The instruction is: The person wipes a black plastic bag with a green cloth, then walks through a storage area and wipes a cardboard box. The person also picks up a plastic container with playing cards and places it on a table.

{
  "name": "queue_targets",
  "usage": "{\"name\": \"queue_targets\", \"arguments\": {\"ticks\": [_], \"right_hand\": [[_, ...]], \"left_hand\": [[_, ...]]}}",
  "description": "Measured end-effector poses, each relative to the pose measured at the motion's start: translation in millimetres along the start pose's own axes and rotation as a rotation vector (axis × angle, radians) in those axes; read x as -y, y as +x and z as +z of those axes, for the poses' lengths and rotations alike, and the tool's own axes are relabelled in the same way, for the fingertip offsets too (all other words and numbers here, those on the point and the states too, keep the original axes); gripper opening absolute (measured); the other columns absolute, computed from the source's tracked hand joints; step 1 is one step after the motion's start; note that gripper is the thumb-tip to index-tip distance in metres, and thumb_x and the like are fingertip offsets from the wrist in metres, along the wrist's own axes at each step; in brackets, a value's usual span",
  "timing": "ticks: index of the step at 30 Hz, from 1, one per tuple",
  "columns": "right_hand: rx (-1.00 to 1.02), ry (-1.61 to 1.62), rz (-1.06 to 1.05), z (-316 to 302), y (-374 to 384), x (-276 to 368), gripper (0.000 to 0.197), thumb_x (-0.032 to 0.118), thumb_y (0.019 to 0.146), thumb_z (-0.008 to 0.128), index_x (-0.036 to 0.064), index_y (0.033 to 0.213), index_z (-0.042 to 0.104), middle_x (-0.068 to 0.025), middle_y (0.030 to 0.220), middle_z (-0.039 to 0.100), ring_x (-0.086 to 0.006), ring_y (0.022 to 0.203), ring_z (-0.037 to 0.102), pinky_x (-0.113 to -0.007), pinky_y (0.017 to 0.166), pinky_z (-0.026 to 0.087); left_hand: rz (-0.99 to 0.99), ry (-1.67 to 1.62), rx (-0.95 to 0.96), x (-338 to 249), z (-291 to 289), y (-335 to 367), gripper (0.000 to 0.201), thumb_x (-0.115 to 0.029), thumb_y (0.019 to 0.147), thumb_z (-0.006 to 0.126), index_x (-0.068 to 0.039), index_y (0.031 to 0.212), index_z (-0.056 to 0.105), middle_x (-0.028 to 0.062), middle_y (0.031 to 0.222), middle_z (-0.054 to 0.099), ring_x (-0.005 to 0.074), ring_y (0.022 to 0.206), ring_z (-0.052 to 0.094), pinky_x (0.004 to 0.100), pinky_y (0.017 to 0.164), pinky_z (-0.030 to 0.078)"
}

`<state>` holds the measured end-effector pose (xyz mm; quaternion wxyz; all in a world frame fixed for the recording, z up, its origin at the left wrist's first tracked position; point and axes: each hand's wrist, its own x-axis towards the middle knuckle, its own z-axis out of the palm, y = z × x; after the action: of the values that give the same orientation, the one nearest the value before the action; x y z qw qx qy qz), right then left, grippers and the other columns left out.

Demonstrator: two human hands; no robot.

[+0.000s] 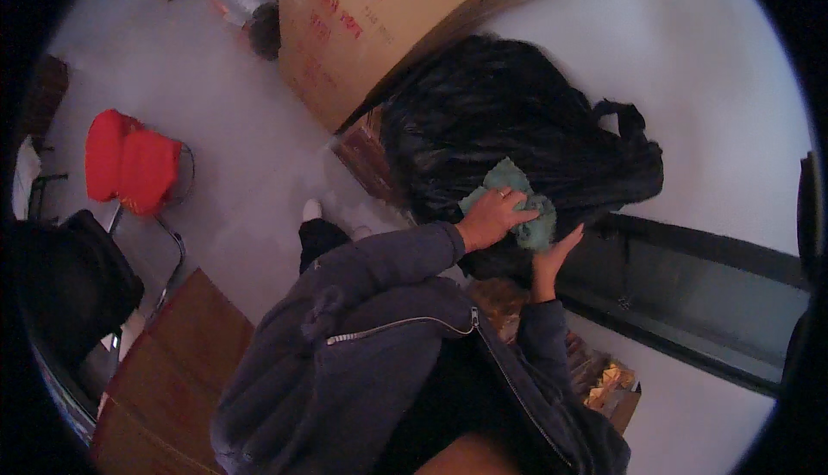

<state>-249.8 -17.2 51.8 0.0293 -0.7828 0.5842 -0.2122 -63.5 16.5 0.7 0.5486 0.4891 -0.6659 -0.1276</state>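
Clutching crumpled green cloth (536, 233) in left hand (486, 220), centre of frame, over bulging black bag (483, 104); pinching fabric with curled fingers (523, 214). Holding right hand (556, 261) just below, seemingly with straightened fingers; cannot tell whether gripping cloth. Apparently mid-handling: already grasped, not yet let go; cannot judge how much remains.

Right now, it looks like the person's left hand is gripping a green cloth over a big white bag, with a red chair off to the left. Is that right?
Not quite: the big bag is black, not white, as the head view shows. The left hand does grip the green cloth over it, and the red chair is off to the left.
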Motion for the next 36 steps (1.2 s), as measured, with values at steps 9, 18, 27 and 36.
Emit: {"name": "queue_targets", "arguments": {"ticks": [9,18,27,36], "right_hand": [[0.216,0.627,0.555,63.3,-3.4,-41.6,0.107,0.029,0.073,0.076,-0.0052,0.14,0.001,-0.023,0.144,0.013,-0.0272,0.133,0.018,-0.038,0.107,0.019],[0.308,0.81,0.359,74.9,38.4,-24.0,0.092,0.021,0.069,0.078,-0.0008,0.138,0.021,-0.0152,0.136,0.034,-0.0257,0.123,0.036,-0.034,0.102,0.028],[0.555,-0.281,0.038,25.9,53.9,11.9,0.053,0.039,0.081,0.061,-0.0027,0.112,0.054,-0.0207,0.108,0.058,-0.0319,0.102,0.056,-0.039,0.085,0.043],[0.915,0.332,0.173,-5.0,58.9,127.9,0.059,0.05,0.083,0.054,-0.0079,0.083,0.062,-0.0153,0.069,0.065,-0.0226,0.052,0.063,-0.033,0.055,0.049]], "left_hand": [[-0.246,0.19,0.012,37.7,-8.9,-45.7,0.051,0.001,0.063,0.059,-0.021,0.109,0.061,0.011,0.106,0.052,0.0312,0.096,0.051,0.04,0.079,0.044],[-0.678,0.118,-0.49,77.8,-42.8,-126.0,0.052,0.009,0.062,0.059,-0.011,0.11,0.056,0.0151,0.108,0.052,0.0355,0.102,0.05,0.0388,0.087,0.042],[-1.155,-0.795,-1.037,161.1,27.6,-184.8,0.035,-0.008,0.083,0.057,-0.002,0.116,0.049,0.0105,0.114,0.055,0.0235,0.099,0.055,0.0343,0.083,0.044],[-1.044,-1.087,-1.003,91.4,0.3,-122.3,0.044,-0.023,0.082,0.066,-0.006,0.118,0.046,0.0071,0.11,0.056,0.0215,0.094,0.059,0.0384,0.078,0.05]]}}
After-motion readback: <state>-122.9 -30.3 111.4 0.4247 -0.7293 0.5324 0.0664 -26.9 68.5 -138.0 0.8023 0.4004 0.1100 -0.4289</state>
